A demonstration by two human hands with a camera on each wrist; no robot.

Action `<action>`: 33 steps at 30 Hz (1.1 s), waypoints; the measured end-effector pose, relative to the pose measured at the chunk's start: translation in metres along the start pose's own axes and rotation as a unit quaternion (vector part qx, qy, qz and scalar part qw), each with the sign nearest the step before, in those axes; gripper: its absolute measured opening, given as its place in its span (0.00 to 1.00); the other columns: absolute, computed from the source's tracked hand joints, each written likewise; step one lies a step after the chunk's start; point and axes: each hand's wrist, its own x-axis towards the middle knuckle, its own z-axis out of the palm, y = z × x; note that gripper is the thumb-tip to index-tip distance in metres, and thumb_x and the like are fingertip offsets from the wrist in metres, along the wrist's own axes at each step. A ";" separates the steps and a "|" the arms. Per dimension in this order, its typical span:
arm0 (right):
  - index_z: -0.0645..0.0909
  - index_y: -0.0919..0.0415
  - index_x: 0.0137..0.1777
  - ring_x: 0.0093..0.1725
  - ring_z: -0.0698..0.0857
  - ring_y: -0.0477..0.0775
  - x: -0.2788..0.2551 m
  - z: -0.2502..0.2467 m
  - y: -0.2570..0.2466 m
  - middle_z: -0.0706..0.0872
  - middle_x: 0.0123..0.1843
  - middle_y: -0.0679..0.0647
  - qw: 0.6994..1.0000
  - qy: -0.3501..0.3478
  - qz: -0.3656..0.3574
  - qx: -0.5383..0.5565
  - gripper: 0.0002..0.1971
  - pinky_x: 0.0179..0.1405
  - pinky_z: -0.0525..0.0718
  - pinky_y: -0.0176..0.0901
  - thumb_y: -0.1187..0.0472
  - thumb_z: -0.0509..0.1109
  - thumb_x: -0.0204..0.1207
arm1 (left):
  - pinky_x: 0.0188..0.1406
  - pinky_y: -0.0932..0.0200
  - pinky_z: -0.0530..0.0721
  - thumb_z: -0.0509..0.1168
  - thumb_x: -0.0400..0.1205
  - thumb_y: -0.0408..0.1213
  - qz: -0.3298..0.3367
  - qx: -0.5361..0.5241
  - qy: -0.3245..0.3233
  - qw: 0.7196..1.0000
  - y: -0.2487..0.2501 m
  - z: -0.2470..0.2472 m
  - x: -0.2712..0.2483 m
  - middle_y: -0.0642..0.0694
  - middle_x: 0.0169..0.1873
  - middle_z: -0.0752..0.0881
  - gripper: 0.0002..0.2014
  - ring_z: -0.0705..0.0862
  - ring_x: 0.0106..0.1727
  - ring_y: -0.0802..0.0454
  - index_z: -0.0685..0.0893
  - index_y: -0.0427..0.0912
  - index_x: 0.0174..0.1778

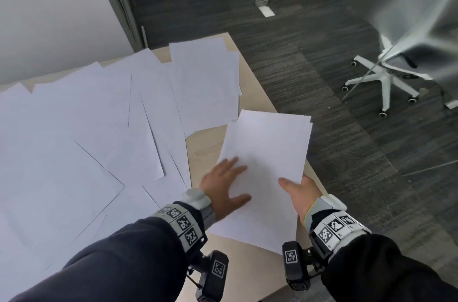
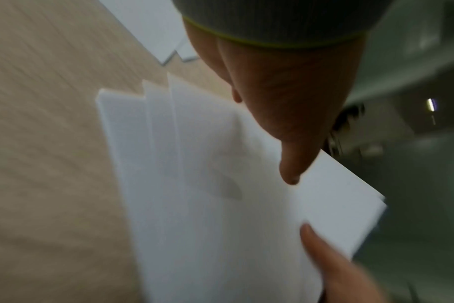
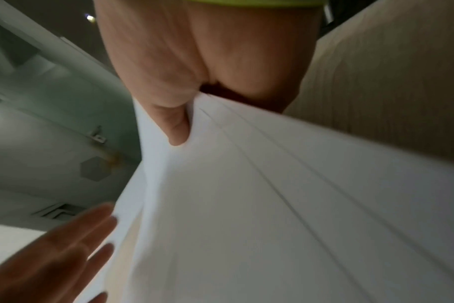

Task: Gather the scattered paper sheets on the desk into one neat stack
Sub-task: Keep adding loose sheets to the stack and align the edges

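A small stack of white sheets is tilted over the desk's right edge, its sheets fanned unevenly in the left wrist view. My right hand pinches the stack's right edge, thumb on top and fingers hidden underneath; the right wrist view shows the thumb pressing into the stack. With straight fingers, my left hand lies flat on the stack's left side. Several loose sheets lie overlapping across the light wooden desk, to the left and behind the stack.
The desk's right edge runs diagonally, with dark carpet beyond it. A white office chair stands on the floor to the right. A grey wall and a glass partition are behind the desk.
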 end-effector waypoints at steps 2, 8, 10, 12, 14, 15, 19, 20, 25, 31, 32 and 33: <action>0.87 0.49 0.51 0.52 0.90 0.56 -0.008 -0.003 -0.008 0.93 0.48 0.45 0.999 -0.016 -0.028 0.006 0.05 0.64 0.84 0.60 0.60 0.72 0.79 | 0.86 0.41 0.60 0.74 0.76 0.60 -0.091 -0.092 0.097 0.987 -0.008 -0.017 0.001 0.60 0.88 0.54 0.45 0.54 0.88 0.55 0.57 0.62 0.87; 0.91 0.47 0.44 0.52 0.91 0.55 -0.030 -0.009 -0.046 0.94 0.47 0.47 0.989 -0.091 -0.093 0.070 0.11 0.59 0.85 0.55 0.65 0.72 0.79 | 0.53 0.54 0.88 0.80 0.67 0.60 -0.167 -0.462 0.108 0.864 -0.007 -0.081 0.003 0.51 0.54 0.92 0.38 0.91 0.55 0.50 0.83 0.42 0.69; 0.92 0.45 0.46 0.54 0.91 0.55 -0.035 -0.009 -0.058 0.94 0.50 0.48 0.984 -0.113 -0.118 0.077 0.13 0.60 0.84 0.54 0.66 0.72 0.78 | 0.49 0.49 0.89 0.79 0.67 0.57 -0.149 -0.483 0.110 0.856 0.001 -0.095 0.000 0.43 0.45 0.94 0.28 0.93 0.48 0.42 0.89 0.39 0.54; 0.91 0.51 0.48 0.54 0.90 0.56 -0.036 -0.009 -0.069 0.94 0.49 0.49 0.978 -0.116 -0.144 0.097 0.12 0.59 0.84 0.54 0.70 0.73 0.77 | 0.58 0.42 0.88 0.79 0.71 0.45 -0.126 -0.515 0.134 0.837 0.009 -0.105 -0.005 0.39 0.49 0.94 0.17 0.92 0.51 0.40 0.92 0.41 0.52; 0.89 0.52 0.49 0.54 0.90 0.55 -0.034 -0.009 -0.077 0.93 0.49 0.51 0.970 -0.097 -0.185 0.120 0.16 0.59 0.84 0.52 0.75 0.73 0.74 | 0.59 0.43 0.87 0.77 0.73 0.34 -0.092 -0.534 0.146 0.828 0.014 -0.112 -0.012 0.40 0.49 0.94 0.08 0.92 0.51 0.42 0.94 0.44 0.47; 0.88 0.51 0.49 0.55 0.89 0.56 -0.033 -0.009 -0.080 0.93 0.50 0.53 0.969 -0.082 -0.202 0.118 0.18 0.61 0.84 0.54 0.77 0.74 0.72 | 0.59 0.45 0.87 0.76 0.72 0.33 -0.081 -0.535 0.149 0.828 0.015 -0.113 -0.015 0.41 0.50 0.94 0.08 0.92 0.52 0.42 0.95 0.45 0.46; 0.85 0.49 0.54 0.60 0.87 0.56 -0.030 -0.007 -0.075 0.90 0.56 0.55 0.970 -0.074 -0.217 0.084 0.19 0.68 0.81 0.58 0.66 0.83 0.65 | 0.66 0.47 0.84 0.75 0.70 0.33 -0.070 -0.522 0.153 0.836 0.011 -0.104 -0.025 0.41 0.55 0.93 0.13 0.90 0.60 0.43 0.95 0.48 0.49; 0.85 0.49 0.58 0.62 0.86 0.54 -0.029 -0.007 -0.070 0.90 0.58 0.53 0.971 -0.078 -0.215 0.071 0.25 0.69 0.80 0.56 0.56 0.85 0.59 | 0.68 0.47 0.83 0.76 0.69 0.33 -0.080 -0.515 0.145 0.841 0.010 -0.101 -0.027 0.42 0.56 0.93 0.15 0.90 0.61 0.44 0.94 0.46 0.51; 0.84 0.51 0.60 0.56 0.88 0.49 -0.024 -0.006 -0.052 0.90 0.56 0.53 0.976 -0.103 -0.176 0.080 0.29 0.59 0.86 0.48 0.57 0.87 0.58 | 0.68 0.45 0.84 0.81 0.65 0.38 -0.117 -0.436 0.104 0.886 0.009 -0.086 -0.027 0.52 0.53 0.94 0.22 0.91 0.57 0.53 0.89 0.53 0.56; 0.85 0.59 0.59 0.58 0.88 0.55 -0.009 0.009 -0.036 0.90 0.56 0.58 0.976 -0.064 -0.194 0.077 0.30 0.57 0.85 0.48 0.56 0.84 0.54 | 0.68 0.46 0.84 0.81 0.73 0.30 -0.169 -0.391 0.089 0.900 -0.005 -0.065 -0.013 0.53 0.50 0.94 0.17 0.91 0.56 0.52 0.90 0.54 0.53; 0.85 0.59 0.60 0.59 0.88 0.54 -0.003 0.010 -0.034 0.90 0.56 0.55 0.981 -0.066 -0.177 0.048 0.33 0.59 0.84 0.47 0.49 0.83 0.52 | 0.68 0.48 0.84 0.80 0.74 0.31 -0.176 -0.389 0.080 0.901 -0.009 -0.061 -0.012 0.52 0.51 0.94 0.17 0.90 0.57 0.51 0.91 0.52 0.56; 0.85 0.57 0.61 0.59 0.88 0.52 0.001 0.009 -0.033 0.91 0.56 0.52 0.985 -0.079 -0.150 0.020 0.34 0.57 0.84 0.41 0.46 0.83 0.52 | 0.66 0.51 0.84 0.80 0.74 0.33 -0.182 -0.382 0.077 0.903 -0.012 -0.057 -0.010 0.51 0.52 0.93 0.17 0.90 0.57 0.50 0.91 0.49 0.58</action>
